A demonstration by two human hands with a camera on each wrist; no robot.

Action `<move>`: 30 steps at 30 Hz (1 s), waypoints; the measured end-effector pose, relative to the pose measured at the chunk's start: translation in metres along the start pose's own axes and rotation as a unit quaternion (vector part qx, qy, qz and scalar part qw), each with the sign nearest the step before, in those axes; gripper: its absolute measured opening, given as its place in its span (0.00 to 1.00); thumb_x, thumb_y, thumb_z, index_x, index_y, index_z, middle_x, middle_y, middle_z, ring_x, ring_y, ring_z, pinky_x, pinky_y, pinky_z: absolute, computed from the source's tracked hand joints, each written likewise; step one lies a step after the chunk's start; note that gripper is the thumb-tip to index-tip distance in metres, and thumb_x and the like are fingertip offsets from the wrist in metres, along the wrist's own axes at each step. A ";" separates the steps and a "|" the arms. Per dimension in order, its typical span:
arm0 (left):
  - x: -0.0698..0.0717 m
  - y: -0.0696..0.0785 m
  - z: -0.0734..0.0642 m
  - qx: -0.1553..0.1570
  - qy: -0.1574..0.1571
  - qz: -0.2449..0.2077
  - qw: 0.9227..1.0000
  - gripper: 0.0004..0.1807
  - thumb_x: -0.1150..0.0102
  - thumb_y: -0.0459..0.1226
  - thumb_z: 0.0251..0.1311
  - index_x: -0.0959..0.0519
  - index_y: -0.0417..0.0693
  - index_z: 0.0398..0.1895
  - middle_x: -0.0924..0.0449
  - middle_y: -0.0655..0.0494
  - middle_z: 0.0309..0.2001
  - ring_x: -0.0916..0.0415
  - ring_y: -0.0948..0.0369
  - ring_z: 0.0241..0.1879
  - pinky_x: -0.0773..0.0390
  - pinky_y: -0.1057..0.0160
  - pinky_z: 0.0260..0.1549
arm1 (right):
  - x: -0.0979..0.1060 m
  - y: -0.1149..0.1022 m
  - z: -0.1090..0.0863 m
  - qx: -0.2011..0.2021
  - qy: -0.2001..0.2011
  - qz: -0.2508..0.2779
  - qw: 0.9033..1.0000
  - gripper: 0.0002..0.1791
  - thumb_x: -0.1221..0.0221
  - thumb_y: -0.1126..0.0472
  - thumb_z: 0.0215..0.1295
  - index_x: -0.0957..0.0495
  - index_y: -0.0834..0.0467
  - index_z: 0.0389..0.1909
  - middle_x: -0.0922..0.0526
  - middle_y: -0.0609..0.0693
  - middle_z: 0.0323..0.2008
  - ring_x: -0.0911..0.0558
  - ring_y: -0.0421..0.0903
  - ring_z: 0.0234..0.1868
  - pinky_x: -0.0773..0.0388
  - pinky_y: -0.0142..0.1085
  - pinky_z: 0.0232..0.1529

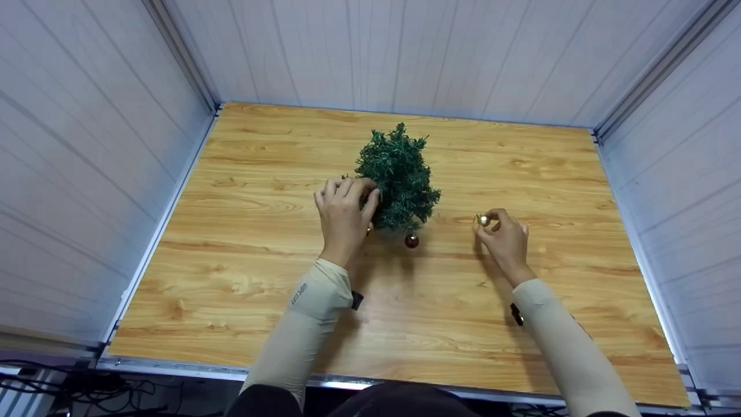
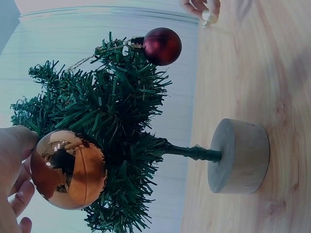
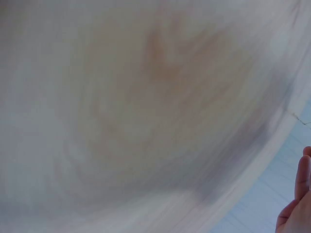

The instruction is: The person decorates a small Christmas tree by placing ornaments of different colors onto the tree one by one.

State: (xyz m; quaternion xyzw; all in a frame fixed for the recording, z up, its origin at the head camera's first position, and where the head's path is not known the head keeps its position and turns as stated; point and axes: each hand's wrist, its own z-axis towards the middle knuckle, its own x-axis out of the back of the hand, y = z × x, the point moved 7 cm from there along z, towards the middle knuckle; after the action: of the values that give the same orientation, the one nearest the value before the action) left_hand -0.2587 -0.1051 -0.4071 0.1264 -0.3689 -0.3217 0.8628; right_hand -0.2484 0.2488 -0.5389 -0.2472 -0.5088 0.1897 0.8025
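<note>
A small green artificial Christmas tree [image 1: 399, 174] stands on a round wooden base [image 2: 243, 158]. My left hand [image 1: 343, 211] is at its left side, thumb and fingers bent in around the branches there; the foliage partly hides the fingertips. A shiny gold bauble [image 2: 70, 170] hangs right beside that hand. On the tree's near side hangs a dark red bauble [image 1: 411, 241] on a gold string. To the right, above the table, my right hand [image 1: 506, 240] pinches a small gold bauble [image 1: 483, 219] between thumb and fingertips. In the right wrist view a thin string [image 3: 301, 119] shows near the fingers [image 3: 302, 177].
The wood-grain table [image 1: 231, 266] is walled by white panels at the left, right and back [image 1: 370, 58]. A metal edge runs along its front. Black cables [image 1: 98, 385] lie beyond the front left corner.
</note>
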 end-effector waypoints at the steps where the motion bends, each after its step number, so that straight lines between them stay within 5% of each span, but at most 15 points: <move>1: 0.000 0.000 0.000 0.000 0.000 0.001 1.000 0.06 0.37 0.46 0.64 0.16 0.56 0.38 0.15 0.61 0.37 0.28 0.55 0.41 0.38 0.50 0.47 | 0.000 -0.001 -0.002 -0.004 0.001 0.007 1.000 0.12 0.35 0.63 0.58 0.21 0.58 0.43 0.13 0.54 0.41 0.20 0.51 0.32 0.41 0.58 0.54; 6: 0.000 0.000 0.001 -0.003 -0.003 0.003 1.000 0.06 0.38 0.45 0.64 0.16 0.56 0.37 0.15 0.61 0.37 0.28 0.55 0.42 0.37 0.50 0.47 | 0.001 -0.004 -0.008 -0.029 0.005 0.044 0.999 0.17 0.34 0.64 0.58 0.21 0.58 0.50 0.13 0.54 0.41 0.20 0.52 0.32 0.35 0.55 0.54; 9: 0.000 0.000 0.003 -0.003 -0.005 0.001 1.000 0.06 0.37 0.46 0.64 0.16 0.56 0.37 0.15 0.61 0.37 0.28 0.55 0.42 0.37 0.49 0.48 | 0.002 -0.006 -0.011 -0.052 0.006 0.072 0.996 0.18 0.34 0.65 0.57 0.19 0.57 0.51 0.13 0.53 0.43 0.20 0.49 0.32 0.26 0.40 0.41; 11: 0.000 -0.001 0.003 -0.001 -0.006 0.001 1.000 0.06 0.37 0.45 0.64 0.16 0.56 0.37 0.15 0.62 0.38 0.28 0.55 0.42 0.38 0.49 0.48 | 0.001 -0.006 -0.012 -0.073 0.004 0.104 0.992 0.16 0.34 0.65 0.58 0.17 0.56 0.48 0.13 0.53 0.43 0.21 0.47 0.32 0.26 0.31 0.29; 14: 0.000 -0.002 0.003 0.001 -0.007 -0.001 1.000 0.06 0.37 0.45 0.63 0.16 0.55 0.37 0.15 0.61 0.38 0.28 0.55 0.42 0.38 0.49 0.49 | -0.002 -0.006 -0.014 -0.103 0.000 0.150 0.983 0.14 0.34 0.66 0.58 0.17 0.57 0.47 0.13 0.53 0.43 0.22 0.44 0.32 0.30 0.23 0.25; 30: -0.002 -0.010 0.007 0.042 -0.019 -0.023 0.999 0.06 0.36 0.44 0.63 0.16 0.55 0.37 0.14 0.61 0.39 0.29 0.56 0.41 0.40 0.51 0.49 | -0.002 -0.012 -0.029 -0.141 0.009 0.199 0.970 0.14 0.32 0.62 0.60 0.19 0.59 0.46 0.18 0.52 0.44 0.23 0.41 0.34 0.28 0.26 0.28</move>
State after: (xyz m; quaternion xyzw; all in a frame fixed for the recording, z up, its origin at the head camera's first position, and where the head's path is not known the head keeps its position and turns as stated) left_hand -0.2690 -0.1115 -0.4082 0.1644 -0.3955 -0.3282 0.8419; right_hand -0.2220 0.2320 -0.5438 -0.4560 -0.4640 0.2700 0.7099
